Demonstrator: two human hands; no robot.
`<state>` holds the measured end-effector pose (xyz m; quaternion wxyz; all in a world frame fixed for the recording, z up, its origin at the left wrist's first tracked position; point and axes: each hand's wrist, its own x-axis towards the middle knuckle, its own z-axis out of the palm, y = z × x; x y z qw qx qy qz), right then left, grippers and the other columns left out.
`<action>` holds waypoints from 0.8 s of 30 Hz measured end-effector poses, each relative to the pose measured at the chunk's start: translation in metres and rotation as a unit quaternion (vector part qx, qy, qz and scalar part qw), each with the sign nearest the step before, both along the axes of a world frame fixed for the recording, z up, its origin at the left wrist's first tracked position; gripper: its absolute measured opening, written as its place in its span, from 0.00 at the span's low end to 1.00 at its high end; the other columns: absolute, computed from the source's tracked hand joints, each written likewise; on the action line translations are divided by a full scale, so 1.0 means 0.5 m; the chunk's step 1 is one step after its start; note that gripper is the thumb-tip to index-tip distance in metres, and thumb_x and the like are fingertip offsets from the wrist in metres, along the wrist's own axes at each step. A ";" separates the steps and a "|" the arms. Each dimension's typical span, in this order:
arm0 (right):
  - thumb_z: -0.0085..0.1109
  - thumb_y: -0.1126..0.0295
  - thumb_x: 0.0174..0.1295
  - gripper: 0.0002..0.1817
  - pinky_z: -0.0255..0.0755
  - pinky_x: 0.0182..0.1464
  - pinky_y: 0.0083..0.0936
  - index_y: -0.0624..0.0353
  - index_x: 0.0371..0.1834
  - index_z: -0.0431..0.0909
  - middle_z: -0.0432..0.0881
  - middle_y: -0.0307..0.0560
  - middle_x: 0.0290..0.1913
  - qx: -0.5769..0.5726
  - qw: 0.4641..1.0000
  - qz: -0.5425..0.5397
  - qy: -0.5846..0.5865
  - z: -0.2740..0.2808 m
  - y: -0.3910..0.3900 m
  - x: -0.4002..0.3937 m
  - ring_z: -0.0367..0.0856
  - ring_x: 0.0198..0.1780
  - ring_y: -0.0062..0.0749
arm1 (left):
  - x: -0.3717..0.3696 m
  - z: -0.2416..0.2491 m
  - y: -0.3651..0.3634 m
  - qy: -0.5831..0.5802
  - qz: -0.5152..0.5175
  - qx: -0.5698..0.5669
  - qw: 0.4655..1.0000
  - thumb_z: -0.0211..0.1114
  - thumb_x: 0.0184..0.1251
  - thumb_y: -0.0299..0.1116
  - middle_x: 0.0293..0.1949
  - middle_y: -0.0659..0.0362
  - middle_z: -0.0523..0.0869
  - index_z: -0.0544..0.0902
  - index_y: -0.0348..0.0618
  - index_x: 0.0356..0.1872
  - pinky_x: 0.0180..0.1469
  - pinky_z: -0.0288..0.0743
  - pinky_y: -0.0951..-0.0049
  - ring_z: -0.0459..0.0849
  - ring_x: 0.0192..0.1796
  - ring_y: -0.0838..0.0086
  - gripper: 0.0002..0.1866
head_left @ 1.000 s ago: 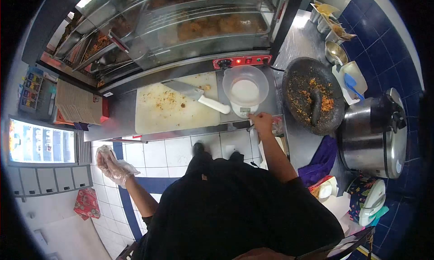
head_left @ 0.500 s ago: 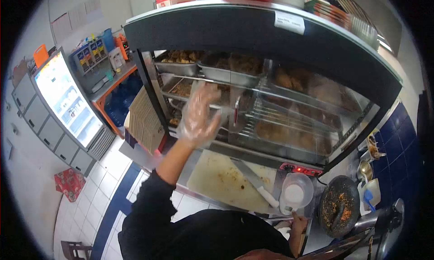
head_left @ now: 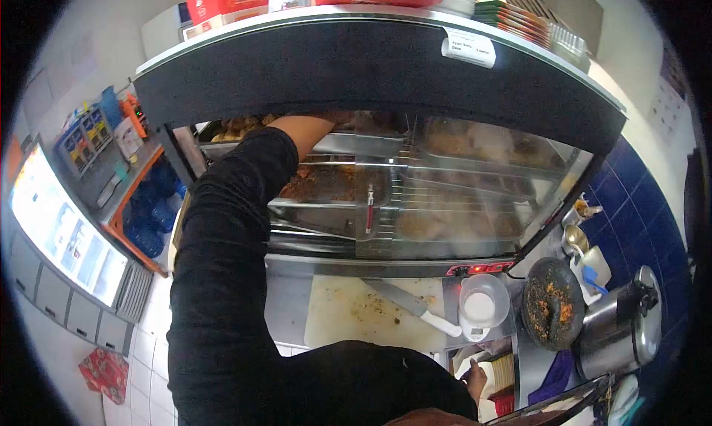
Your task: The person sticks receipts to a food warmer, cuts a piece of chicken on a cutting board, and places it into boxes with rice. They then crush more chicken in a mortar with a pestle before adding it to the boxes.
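Note:
My left arm, in a black sleeve, reaches through the open left side of a glass-fronted food warmer [head_left: 386,66]. Its hand [head_left: 332,120] is at an upper metal tray [head_left: 363,145], with the fingers hidden behind the dark top panel and the tray area. Below it, a tray of reddish-brown food [head_left: 322,183] sits on the middle shelf. Low at the front, my right hand [head_left: 475,381] is curled at a white item [head_left: 463,368] over a compartment of stacked packaging [head_left: 503,374]. What its fingers grip is not clear.
A stained cutting board [head_left: 337,315] bears a white-handled knife [head_left: 415,307]. Beside it, a clear tub [head_left: 484,307] stands on a small scale [head_left: 475,333]. Further right are a stone mortar [head_left: 538,326] and a steel pot [head_left: 619,329]. Red boxes [head_left: 237,0] stand on the warmer.
My gloved left hand, spread in front of the warmer before, has gone up and inside to the upper tray. The view has moved closer. More of the packaging near my right hand shows.

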<state>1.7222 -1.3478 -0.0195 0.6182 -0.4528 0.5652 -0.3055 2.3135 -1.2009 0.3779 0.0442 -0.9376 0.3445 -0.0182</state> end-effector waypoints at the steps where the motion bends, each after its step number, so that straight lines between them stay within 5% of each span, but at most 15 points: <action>1: 0.61 0.63 0.58 0.18 0.52 0.11 0.19 0.52 0.17 0.64 0.62 0.34 0.12 0.000 1.000 -0.007 -0.008 0.003 0.013 0.003 0.58 0.10 0.19 | 0.003 -0.003 -0.007 -0.003 -0.003 -0.002 1.000 0.52 0.69 0.42 0.52 0.38 0.77 0.71 0.37 0.55 0.57 0.73 0.55 0.74 0.60 0.51 0.21; 9: 0.60 0.62 0.58 0.13 0.58 0.16 0.20 0.51 0.22 0.67 0.63 0.34 0.15 0.049 0.997 -0.066 -0.013 -0.013 0.058 -0.031 0.62 0.15 0.21 | 0.007 0.005 0.004 -0.061 -0.044 -0.074 0.994 0.53 0.68 0.38 0.55 0.38 0.73 0.65 0.40 0.58 0.58 0.73 0.54 0.73 0.61 0.49 0.21; 13: 0.61 0.61 0.57 0.11 0.64 0.22 0.23 0.54 0.28 0.72 0.67 0.36 0.19 0.052 0.993 -0.096 -0.035 -0.061 0.077 -0.079 0.66 0.20 0.23 | -0.021 0.054 0.042 -0.164 -0.105 -0.223 0.955 0.53 0.68 0.35 0.56 0.38 0.72 0.62 0.42 0.60 0.58 0.73 0.53 0.73 0.61 0.49 0.22; 16: 0.61 0.60 0.57 0.11 0.68 0.25 0.25 0.56 0.29 0.75 0.69 0.37 0.21 0.066 0.986 -0.148 -0.040 -0.082 0.131 -0.103 0.68 0.21 0.24 | -0.117 0.020 -0.016 -0.221 -0.261 -0.451 0.824 0.53 0.67 0.34 0.57 0.38 0.71 0.60 0.43 0.61 0.58 0.73 0.53 0.72 0.61 0.48 0.23; 18: 0.64 0.57 0.55 0.15 0.68 0.22 0.24 0.58 0.30 0.77 0.74 0.38 0.22 0.093 0.984 -0.153 0.020 -0.126 0.181 -0.126 0.70 0.20 0.24 | -0.255 -0.082 -0.122 -0.143 -0.393 -0.560 0.716 0.54 0.67 0.33 0.58 0.38 0.70 0.58 0.44 0.62 0.58 0.73 0.52 0.72 0.61 0.48 0.24; 21: 0.65 0.50 0.52 0.22 0.74 0.27 0.27 0.55 0.42 0.81 0.82 0.45 0.30 0.118 0.980 -0.124 0.097 -0.148 0.315 -0.183 0.79 0.27 0.31 | -0.639 -0.278 -0.264 0.092 -0.584 -0.540 0.599 0.54 0.67 0.31 0.59 0.38 0.68 0.56 0.45 0.63 0.59 0.73 0.52 0.72 0.62 0.47 0.26; 23: 0.60 0.42 0.54 0.29 0.73 0.48 0.35 0.57 0.46 0.80 0.85 0.52 0.43 0.005 0.956 -0.020 0.294 -0.268 0.431 -0.248 0.83 0.42 0.42 | -0.883 -0.382 -0.263 0.241 -0.675 -0.458 0.526 0.54 0.66 0.30 0.60 0.38 0.68 0.54 0.46 0.64 0.59 0.73 0.52 0.71 0.62 0.47 0.27; 24: 0.62 0.42 0.52 0.31 0.73 0.49 0.36 0.54 0.50 0.78 0.83 0.56 0.46 0.039 0.942 -0.001 0.334 -0.351 0.512 -0.283 0.82 0.49 0.41 | -0.988 -0.408 -0.237 0.294 -0.711 -0.417 0.484 0.54 0.66 0.29 0.60 0.38 0.67 0.53 0.47 0.64 0.59 0.73 0.51 0.71 0.62 0.47 0.28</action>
